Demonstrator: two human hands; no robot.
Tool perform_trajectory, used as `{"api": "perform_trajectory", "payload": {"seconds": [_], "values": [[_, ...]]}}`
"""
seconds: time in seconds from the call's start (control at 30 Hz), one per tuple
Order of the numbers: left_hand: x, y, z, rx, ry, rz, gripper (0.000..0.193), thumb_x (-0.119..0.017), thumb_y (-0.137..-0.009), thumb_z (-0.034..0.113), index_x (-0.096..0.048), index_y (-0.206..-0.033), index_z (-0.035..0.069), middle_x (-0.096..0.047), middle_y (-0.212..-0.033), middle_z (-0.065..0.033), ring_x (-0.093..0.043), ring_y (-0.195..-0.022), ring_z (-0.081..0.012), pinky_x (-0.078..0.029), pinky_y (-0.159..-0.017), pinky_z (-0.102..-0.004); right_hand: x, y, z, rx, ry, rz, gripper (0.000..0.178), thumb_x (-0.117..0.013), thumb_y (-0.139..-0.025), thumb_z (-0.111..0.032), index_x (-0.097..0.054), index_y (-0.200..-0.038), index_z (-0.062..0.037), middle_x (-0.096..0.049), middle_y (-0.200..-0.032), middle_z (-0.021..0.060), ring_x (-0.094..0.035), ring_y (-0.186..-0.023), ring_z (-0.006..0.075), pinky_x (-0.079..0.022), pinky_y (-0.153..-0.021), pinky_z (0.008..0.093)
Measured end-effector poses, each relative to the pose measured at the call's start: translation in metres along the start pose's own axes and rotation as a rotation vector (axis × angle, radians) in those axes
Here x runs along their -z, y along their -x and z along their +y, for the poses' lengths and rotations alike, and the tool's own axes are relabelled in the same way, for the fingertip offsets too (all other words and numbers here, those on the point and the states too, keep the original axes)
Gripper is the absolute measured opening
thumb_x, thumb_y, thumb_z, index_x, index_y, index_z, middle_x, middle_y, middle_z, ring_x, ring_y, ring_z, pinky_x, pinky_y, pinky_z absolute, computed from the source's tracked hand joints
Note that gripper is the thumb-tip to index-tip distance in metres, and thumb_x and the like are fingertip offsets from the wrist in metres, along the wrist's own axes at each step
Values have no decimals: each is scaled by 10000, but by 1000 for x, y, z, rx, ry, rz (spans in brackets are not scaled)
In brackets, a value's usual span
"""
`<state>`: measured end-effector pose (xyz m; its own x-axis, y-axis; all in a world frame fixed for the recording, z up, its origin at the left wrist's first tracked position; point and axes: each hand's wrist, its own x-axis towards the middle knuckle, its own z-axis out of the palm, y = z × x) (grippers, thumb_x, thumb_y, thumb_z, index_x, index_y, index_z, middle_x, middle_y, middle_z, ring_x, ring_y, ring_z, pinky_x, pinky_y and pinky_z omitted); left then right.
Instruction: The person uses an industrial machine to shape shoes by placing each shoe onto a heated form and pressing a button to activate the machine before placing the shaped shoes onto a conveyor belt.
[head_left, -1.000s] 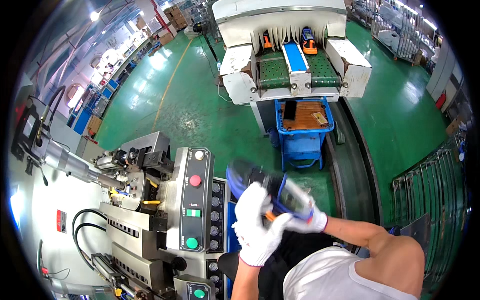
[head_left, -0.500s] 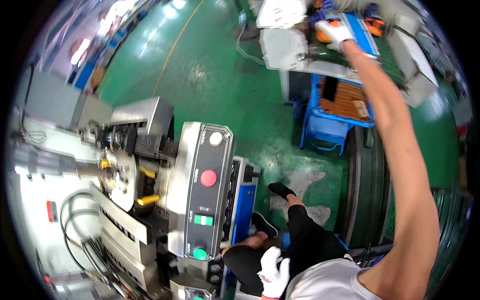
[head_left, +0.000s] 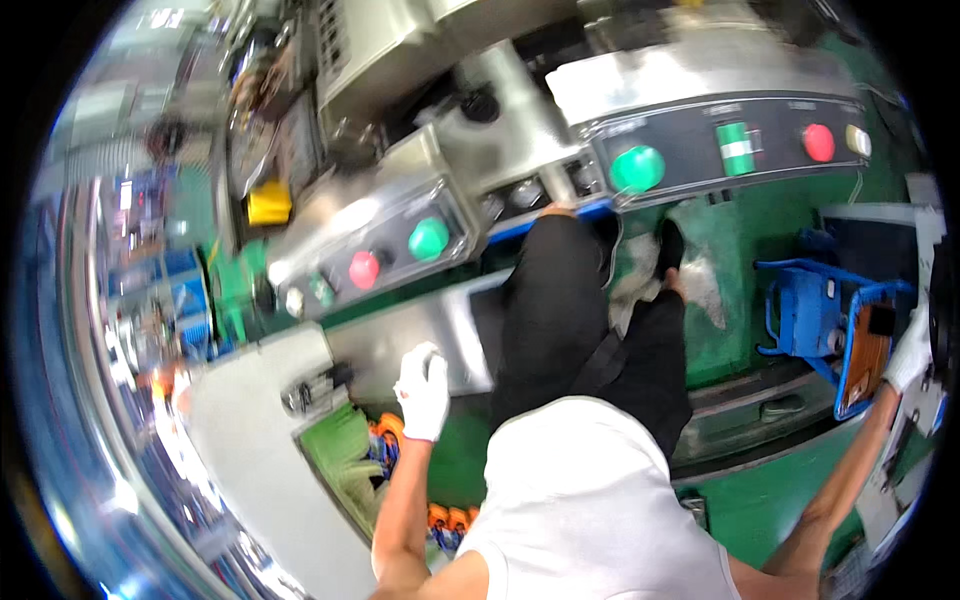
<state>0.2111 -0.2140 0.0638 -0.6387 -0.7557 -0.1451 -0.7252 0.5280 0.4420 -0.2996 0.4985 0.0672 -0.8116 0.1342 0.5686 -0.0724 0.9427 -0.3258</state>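
Observation:
My left hand [head_left: 423,392], in a white glove, hangs in the air beside a light metal surface [head_left: 455,335]. Its fingers are loosely bent and apart, with nothing seen in them. Just below it, several orange and blue parts [head_left: 385,445] lie in a green-lined bin [head_left: 335,455]. My right hand [head_left: 910,352], also gloved in white, is stretched out to the far right, beside a blue-framed stool [head_left: 850,390] with a brown slatted top. Blur and the dark picture rim hide its fingertips, so whether it holds anything does not show.
Ahead stand machines with a long control panel [head_left: 700,150] and a smaller one [head_left: 370,255], bearing red and green buttons. A yellow block [head_left: 268,203] sits on the left machine. A pale cabinet top [head_left: 260,430] lies at left. A dark rail [head_left: 750,425] runs along the green floor.
The view has swung strongly to the left, bringing the second panel and the bin into sight. My right hand no longer appears at the orange part on the worktable. My left hand is now farther forward.

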Motion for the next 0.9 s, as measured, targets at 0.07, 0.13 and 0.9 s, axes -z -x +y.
{"api": "perform_trajectory", "payload": {"seconds": [0.07,0.13,0.9], "values": [[20,48,-111,322,61,111,317,-671,-1014,187,-672,-1284,20,-724,-1182,-203,-706,-1054,-338,-548,-958,-424,-43,105,-64,-179,-378,-308,469,-710,-1022,-215,-549,-1410,-5,-619,-1360,157,-608,-1215,256,-491,-1057,401],[45,99,-168,540,-17,200,351,-662,-1028,216,-657,-1313,10,-728,-1190,-199,-711,-1064,-314,-551,-953,-427,-71,192,-136,-238,-566,-640,609,-717,-1024,-188,-472,-1558,-27,-571,-1521,163,-589,-1346,233,-478,-1113,367],[-96,525,-193,1611,-58,572,393,-602,-1066,252,-615,-1311,-54,-697,-1224,-283,-694,-1103,-429,-566,-920,-510,-32,279,-530,808,-667,-1479,669,-694,-996,-39,-412,-1602,-25,-483,-1616,148,-576,-1392,307,-535,-1097,409]]}}
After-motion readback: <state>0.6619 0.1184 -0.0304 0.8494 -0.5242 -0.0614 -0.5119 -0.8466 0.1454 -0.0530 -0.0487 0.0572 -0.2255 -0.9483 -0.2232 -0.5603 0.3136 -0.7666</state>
